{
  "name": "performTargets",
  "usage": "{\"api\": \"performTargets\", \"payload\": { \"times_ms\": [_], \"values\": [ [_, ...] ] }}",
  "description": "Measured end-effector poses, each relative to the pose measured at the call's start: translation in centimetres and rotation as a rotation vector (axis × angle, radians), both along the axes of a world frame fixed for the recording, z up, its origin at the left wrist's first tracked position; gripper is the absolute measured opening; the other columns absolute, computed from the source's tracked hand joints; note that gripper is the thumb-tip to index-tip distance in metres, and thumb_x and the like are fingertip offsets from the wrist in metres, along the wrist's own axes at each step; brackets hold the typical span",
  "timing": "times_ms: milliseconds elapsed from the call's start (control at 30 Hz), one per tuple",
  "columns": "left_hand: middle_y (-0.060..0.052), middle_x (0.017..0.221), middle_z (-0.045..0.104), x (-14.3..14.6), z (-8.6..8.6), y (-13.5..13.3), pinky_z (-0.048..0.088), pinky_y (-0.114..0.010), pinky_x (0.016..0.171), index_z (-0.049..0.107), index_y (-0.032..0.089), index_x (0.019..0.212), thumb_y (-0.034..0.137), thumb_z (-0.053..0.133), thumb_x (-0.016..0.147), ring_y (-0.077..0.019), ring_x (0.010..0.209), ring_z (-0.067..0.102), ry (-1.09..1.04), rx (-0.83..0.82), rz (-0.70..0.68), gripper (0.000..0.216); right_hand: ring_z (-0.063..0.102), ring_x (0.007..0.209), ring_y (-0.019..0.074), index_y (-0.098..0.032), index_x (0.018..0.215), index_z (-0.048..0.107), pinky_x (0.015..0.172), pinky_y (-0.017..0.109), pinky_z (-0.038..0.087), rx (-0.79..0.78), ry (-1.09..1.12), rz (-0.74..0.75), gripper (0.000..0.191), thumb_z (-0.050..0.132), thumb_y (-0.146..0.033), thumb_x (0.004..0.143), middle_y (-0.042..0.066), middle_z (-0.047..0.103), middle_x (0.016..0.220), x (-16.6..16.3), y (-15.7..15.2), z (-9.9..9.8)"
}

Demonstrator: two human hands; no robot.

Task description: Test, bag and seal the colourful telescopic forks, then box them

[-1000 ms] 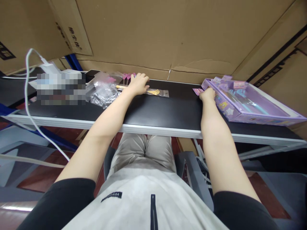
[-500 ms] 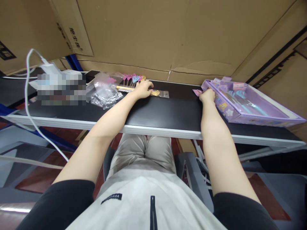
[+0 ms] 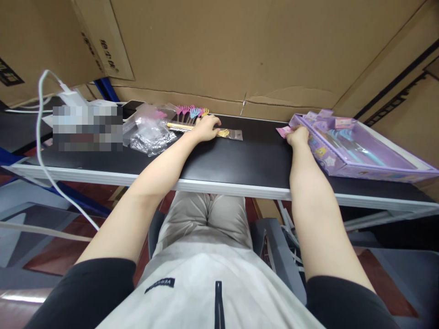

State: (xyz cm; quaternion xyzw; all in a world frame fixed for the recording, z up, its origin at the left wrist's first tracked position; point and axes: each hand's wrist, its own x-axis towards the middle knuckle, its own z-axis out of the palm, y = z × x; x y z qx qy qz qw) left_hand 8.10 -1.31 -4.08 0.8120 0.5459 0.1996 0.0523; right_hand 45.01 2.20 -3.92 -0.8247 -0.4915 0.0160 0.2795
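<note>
My left hand lies on a clear packet holding a gold comb on the black table, fingers curled over it. Just behind it stands a row of small pink, blue and yellow combs. My right hand is closed at the near corner of a purple toy box, pinching a small pink card. The box lies flat at the table's right end, with blue items inside under a clear window.
Crumpled clear plastic bags lie left of the combs. A white charger and cable sit at the far left. Large cardboard boxes wall the back of the table. My lap and a grey chair show below the table edge.
My left hand slid right along the gold comb packet, uncovering the row of coloured combs behind it. The right hand stayed at the purple box corner.
</note>
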Motion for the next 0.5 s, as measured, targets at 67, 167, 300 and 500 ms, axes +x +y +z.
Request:
{"api": "performTargets", "payload": {
  "times_ms": [67, 167, 300, 500],
  "values": [
    [-0.018, 0.156, 0.065, 0.1, 0.1, -0.1, 0.039, -0.058, 0.127, 0.071, 0.019, 0.141, 0.023, 0.059, 0.104, -0.0373, 0.155, 0.051, 0.008, -0.006, 0.004, 0.038, 0.071, 0.138, 0.0307, -0.013, 0.14, 0.078, 0.125, 0.038, 0.05, 0.027, 0.033, 0.0, 0.049, 0.071, -0.007, 0.091, 0.017, 0.076, 0.142, -0.4, -0.6, 0.4],
    [-0.019, 0.157, 0.065, 0.2, 0.1, -0.2, 0.039, -0.058, 0.127, 0.071, 0.019, 0.141, 0.022, 0.058, 0.104, -0.0374, 0.155, 0.051, 0.007, -0.009, 0.004, 0.04, 0.071, 0.139, 0.0288, -0.009, 0.142, 0.077, 0.124, 0.035, 0.05, 0.052, 0.072, 0.008, 0.051, 0.061, -0.003, 0.094, 0.019, 0.074, 0.145, -0.8, -1.2, 0.9],
    [-0.017, 0.155, 0.065, 0.1, -0.1, 0.0, 0.039, -0.057, 0.126, 0.071, 0.021, 0.139, 0.023, 0.058, 0.103, -0.0365, 0.153, 0.051, -0.002, -0.009, 0.003, 0.038, 0.071, 0.141, 0.0266, -0.016, 0.14, 0.08, 0.125, 0.035, 0.05, 0.083, 0.067, 0.019, 0.055, 0.05, -0.001, 0.095, 0.014, 0.077, 0.144, -1.0, -1.4, 1.3],
    [-0.016, 0.155, 0.064, 0.1, -0.1, 0.1, 0.039, -0.057, 0.126, 0.071, 0.022, 0.139, 0.025, 0.057, 0.103, -0.0365, 0.153, 0.05, 0.0, -0.01, 0.005, 0.039, 0.065, 0.147, 0.0282, -0.006, 0.147, 0.074, 0.127, 0.035, 0.046, 0.086, 0.037, 0.089, 0.058, 0.041, -0.001, 0.099, 0.023, 0.071, 0.152, -0.7, -1.2, 1.9]
  ]
}}
